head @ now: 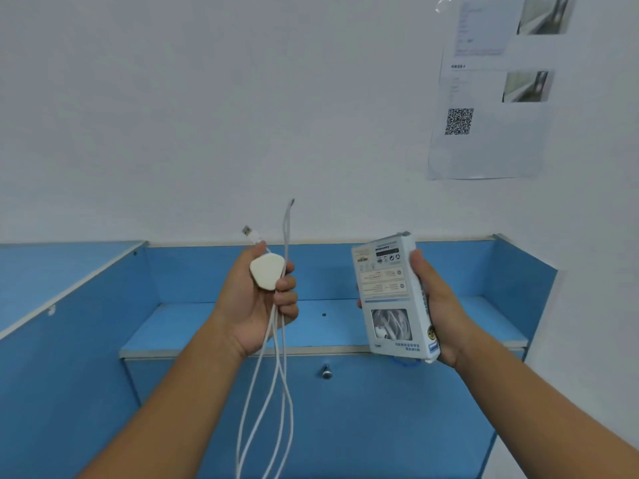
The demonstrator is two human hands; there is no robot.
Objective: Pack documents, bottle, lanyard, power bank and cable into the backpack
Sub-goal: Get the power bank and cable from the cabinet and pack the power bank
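My left hand (261, 302) is raised in front of me, shut on a white charger plug (266, 272) and its white cable (276, 392). The cable's two connector ends stick up above my fingers and its loops hang down below my wrist. My right hand (434, 305) grips a pale blue retail box (394, 299) upright by its right edge; a clear window in the box shows coiled white earphones or cable inside. Neither the backpack nor the documents, bottle or lanyard are in view.
A blue desk partition with a raised shelf (321, 326) stands in front of me, with a small metal knob (325, 371) below the shelf edge. A blue panel (69, 288) runs along the left. A printed sheet with a QR code (491, 98) hangs on the white wall.
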